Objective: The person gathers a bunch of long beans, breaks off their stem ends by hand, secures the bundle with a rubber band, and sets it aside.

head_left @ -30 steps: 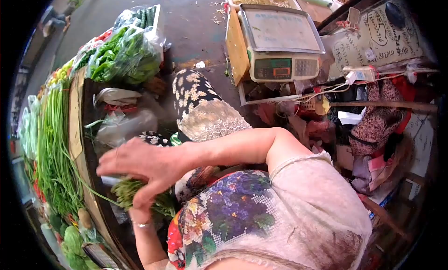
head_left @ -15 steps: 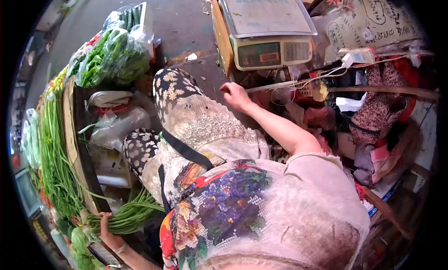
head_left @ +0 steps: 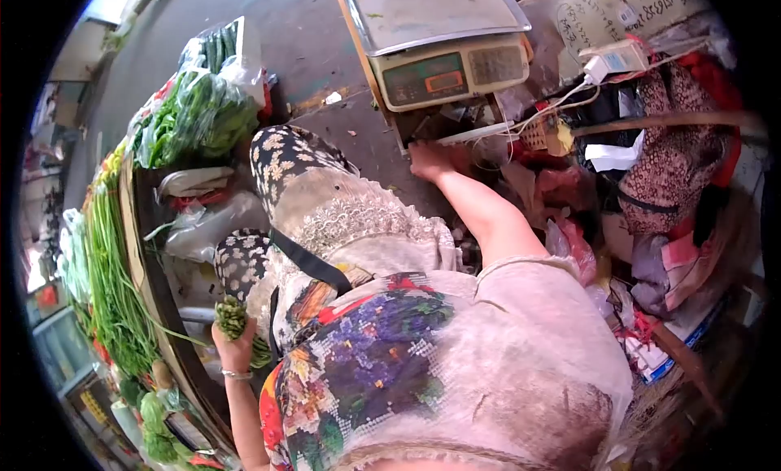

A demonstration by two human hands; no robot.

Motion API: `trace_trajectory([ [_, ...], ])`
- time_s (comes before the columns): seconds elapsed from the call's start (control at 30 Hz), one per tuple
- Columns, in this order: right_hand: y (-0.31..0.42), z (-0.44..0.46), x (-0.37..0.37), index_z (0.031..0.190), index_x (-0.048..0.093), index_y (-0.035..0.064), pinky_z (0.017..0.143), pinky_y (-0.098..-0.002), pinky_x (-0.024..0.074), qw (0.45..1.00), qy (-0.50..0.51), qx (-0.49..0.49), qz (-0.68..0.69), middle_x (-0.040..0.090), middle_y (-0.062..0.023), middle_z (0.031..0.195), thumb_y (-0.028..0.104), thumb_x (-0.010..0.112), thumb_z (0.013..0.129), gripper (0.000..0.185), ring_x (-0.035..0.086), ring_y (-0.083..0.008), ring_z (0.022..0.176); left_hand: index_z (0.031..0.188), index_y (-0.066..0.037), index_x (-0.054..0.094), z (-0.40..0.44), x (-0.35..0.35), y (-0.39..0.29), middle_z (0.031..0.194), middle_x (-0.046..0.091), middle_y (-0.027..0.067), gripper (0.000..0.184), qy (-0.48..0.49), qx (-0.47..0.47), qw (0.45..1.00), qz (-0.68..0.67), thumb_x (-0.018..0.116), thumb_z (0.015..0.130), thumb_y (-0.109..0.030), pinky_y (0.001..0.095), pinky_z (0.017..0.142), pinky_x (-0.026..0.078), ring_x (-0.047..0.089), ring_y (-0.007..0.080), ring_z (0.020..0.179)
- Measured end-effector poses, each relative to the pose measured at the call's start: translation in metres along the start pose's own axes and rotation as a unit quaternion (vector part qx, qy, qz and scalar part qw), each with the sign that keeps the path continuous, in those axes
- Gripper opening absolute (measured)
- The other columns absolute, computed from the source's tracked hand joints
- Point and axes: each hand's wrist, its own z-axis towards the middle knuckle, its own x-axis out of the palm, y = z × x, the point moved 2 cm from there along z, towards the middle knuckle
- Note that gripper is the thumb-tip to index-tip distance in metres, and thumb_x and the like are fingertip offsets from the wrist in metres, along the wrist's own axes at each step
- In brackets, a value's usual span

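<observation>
Left hand (head_left: 233, 349) grips bundled green beans (head_left: 231, 317) (blunt ends, knobbly cluster)

Gripping beans (head_left: 231, 318) ends-up in the left hand (head_left: 233, 351), wearing a bracelet (head_left: 237, 375) just below the grip. Holding the right hand (head_left: 433, 161) above and right of it, near the scale (head_left: 455, 71). Sitting with stalks (head_left: 112, 263) left of the grip, a bag (head_left: 210, 233) above it and leafy greens (head_left: 189, 125) farther up.

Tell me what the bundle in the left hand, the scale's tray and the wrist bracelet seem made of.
Bundle: dull-surfaced plant matter, probably long beans, judging by its clustered green tips. Tray: likely stainless steel, smooth, with a bright reflective rim. Bracelet: pale and shiny, perhaps metal; too small to be sure.
</observation>
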Motion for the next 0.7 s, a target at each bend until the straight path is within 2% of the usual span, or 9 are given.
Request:
trace_trajectory([
  [0.03, 0.006, -0.009, -0.015, 0.113, 0.058, 0.0078, 0.093, -0.0501, 0.0439, 0.999, 0.022, -0.015, 0.018, 0.055, -0.0176, 0.122, 0.015, 0.05, 0.079, 0.036, 0.051, -0.0385, 0.115, 0.09, -0.002, 0.062, 0.001, 0.005, -0.015, 0.08, 0.063, 0.0023, 0.019, 0.0, -0.023, 0.999, -0.022, 0.071, 0.074, -0.005, 0.0313, 0.064, 0.048, 0.059, 0.014, 0.07],
  [0.1, 0.005, -0.009, -0.012, 0.11, 0.06, 0.0074, 0.093, -0.0491, 0.0445, 0.998, 0.043, -0.031, 0.039, 0.056, -0.0181, 0.119, 0.015, 0.048, 0.08, 0.033, 0.052, -0.0384, 0.114, 0.086, -0.002, 0.061, 0.005, 0.008, -0.024, 0.076, 0.063, 0.0021, 0.015, 0.006, 0.009, 1.0, 0.016, 0.07, 0.075, -0.006, 0.0309, 0.062, 0.047, 0.058, 0.0141, 0.068],
  [0.23, -0.009, 0.009, 0.016, 0.11, 0.06, 0.0075, 0.095, -0.0472, 0.0441, 0.998, 0.055, -0.007, -0.025, 0.055, -0.0165, 0.12, 0.017, 0.054, 0.077, 0.034, 0.051, -0.0372, 0.114, 0.082, -0.002, 0.061, 0.006, 0.011, -0.042, 0.073, 0.062, 0.0025, 0.013, 0.021, 0.004, 0.999, 0.041, 0.07, 0.075, -0.007, 0.0307, 0.061, 0.046, 0.056, 0.0139, 0.066],
  [0.3, -0.008, 0.009, 0.02, 0.11, 0.06, 0.0074, 0.096, -0.047, 0.0438, 0.997, 0.068, -0.011, -0.039, 0.055, -0.0161, 0.12, 0.017, 0.056, 0.076, 0.036, 0.05, -0.0365, 0.114, 0.075, 0.0, 0.059, 0.005, 0.016, -0.046, 0.064, 0.06, 0.005, 0.009, 0.013, 0.005, 1.0, 0.006, 0.067, 0.073, -0.003, 0.0304, 0.057, 0.045, 0.056, 0.0132, 0.058],
  [0.37, -0.009, 0.006, 0.024, 0.112, 0.058, 0.0066, 0.097, -0.0485, 0.0427, 0.999, 0.043, -0.014, -0.029, 0.053, -0.0153, 0.121, 0.018, 0.06, 0.073, 0.04, 0.047, -0.0353, 0.116, 0.077, 0.0, 0.06, 0.005, 0.019, -0.039, 0.067, 0.061, 0.0073, 0.01, 0.029, -0.026, 0.999, 0.008, 0.068, 0.072, -0.003, 0.0318, 0.058, 0.046, 0.058, 0.0164, 0.06],
  [0.47, 0.0, -0.009, 0.013, 0.113, 0.057, 0.0069, 0.096, -0.0509, 0.042, 0.998, 0.057, -0.009, -0.038, 0.051, -0.0154, 0.123, 0.018, 0.059, 0.073, 0.042, 0.045, -0.0346, 0.119, 0.084, 0.0, 0.06, 0.009, 0.027, -0.027, 0.075, 0.064, 0.0104, 0.016, 0.062, 0.126, 0.985, 0.101, 0.07, 0.071, -0.002, 0.0342, 0.065, 0.047, 0.06, 0.0214, 0.068],
  [0.5, 0.0, -0.01, 0.013, 0.113, 0.057, 0.0069, 0.096, -0.0509, 0.042, 0.998, 0.057, -0.008, -0.039, 0.051, -0.0154, 0.123, 0.018, 0.059, 0.073, 0.042, 0.045, -0.0346, 0.119, 0.084, 0.0, 0.06, 0.009, 0.028, -0.033, 0.075, 0.064, 0.0104, 0.016, 0.062, 0.127, 0.985, 0.1, 0.07, 0.071, -0.002, 0.0342, 0.065, 0.047, 0.06, 0.0214, 0.068],
  [0.57, -0.001, -0.012, 0.013, 0.114, 0.057, 0.0082, 0.095, -0.0525, 0.0416, 0.998, 0.048, -0.007, -0.032, 0.05, -0.0153, 0.124, 0.018, 0.059, 0.073, 0.042, 0.043, -0.0343, 0.12, 0.085, 0.0, 0.061, 0.008, 0.028, -0.047, 0.077, 0.065, 0.0107, 0.017, 0.059, 0.064, 0.995, 0.05, 0.069, 0.071, -0.001, 0.0343, 0.065, 0.047, 0.061, 0.0211, 0.07],
  [0.7, -0.008, -0.008, 0.027, 0.114, 0.057, 0.0091, 0.094, -0.0519, 0.0416, 0.997, 0.068, -0.004, -0.047, 0.05, -0.0153, 0.125, 0.019, 0.059, 0.073, 0.042, 0.043, -0.0341, 0.121, 0.088, 0.0, 0.061, 0.008, 0.026, -0.051, 0.079, 0.065, 0.0107, 0.018, 0.089, 0.044, 0.993, 0.059, 0.069, 0.071, 0.0, 0.0338, 0.067, 0.048, 0.061, 0.0213, 0.072],
])
